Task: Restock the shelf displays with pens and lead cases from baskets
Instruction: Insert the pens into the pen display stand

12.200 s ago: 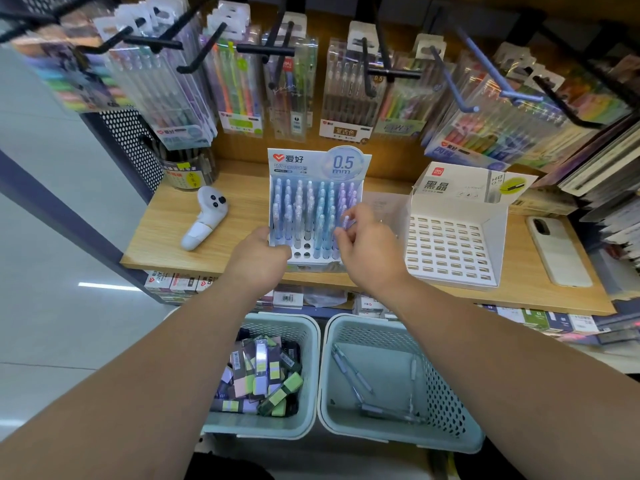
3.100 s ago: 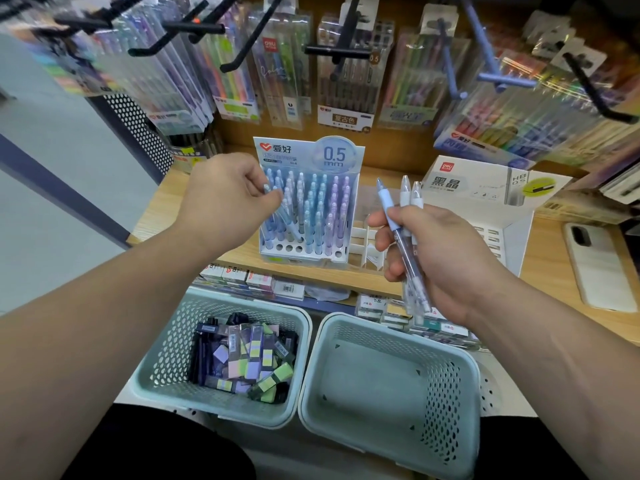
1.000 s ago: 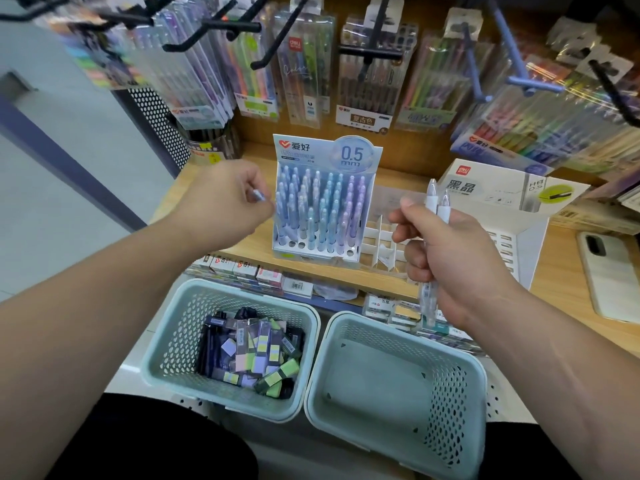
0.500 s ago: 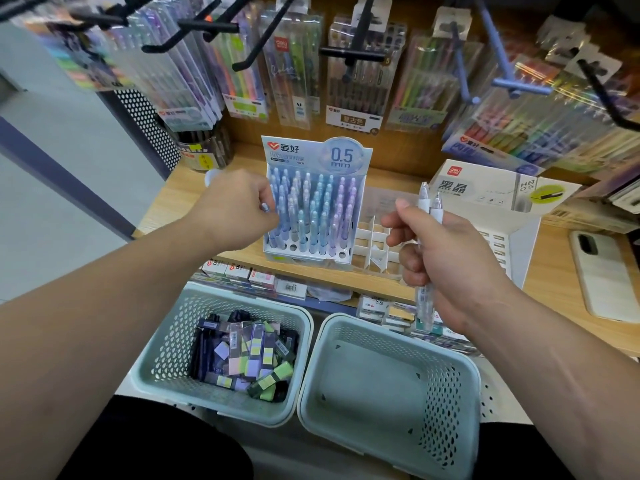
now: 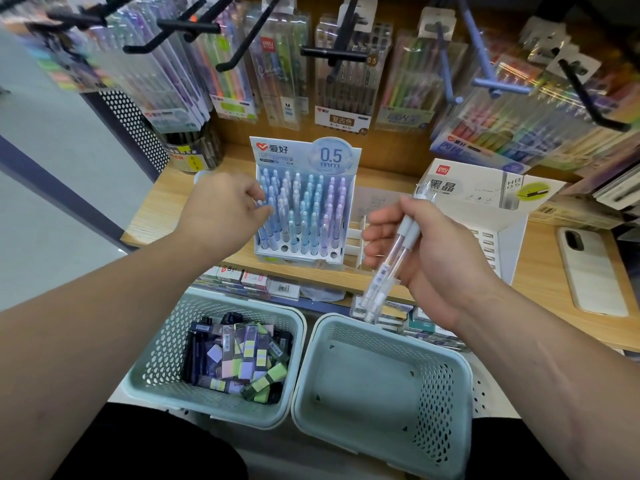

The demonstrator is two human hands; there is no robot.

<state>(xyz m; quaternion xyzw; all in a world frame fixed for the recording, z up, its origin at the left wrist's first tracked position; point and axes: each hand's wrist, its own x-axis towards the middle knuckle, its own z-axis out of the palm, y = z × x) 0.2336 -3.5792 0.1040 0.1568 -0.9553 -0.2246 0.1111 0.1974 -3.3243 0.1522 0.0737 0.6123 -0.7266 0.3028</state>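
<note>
Now the left hand (image 5: 221,209), fingers (image 5: 254,194) curled, pinches a pen (image 5: 259,203) at the left edge of the pen display (image 5: 304,157) on the shelf (image 5: 156,209), likely slotting it in, while the right hand (image 5: 436,258) grips two spare pens (image 5: 394,261) as ready supply; lead cases (image 5: 242,362) sit in the left basket (image 5: 156,358).

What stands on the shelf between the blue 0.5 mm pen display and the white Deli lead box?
A clear tray with white dividers, partly hidden by the right hand, as the head view shows.
</note>
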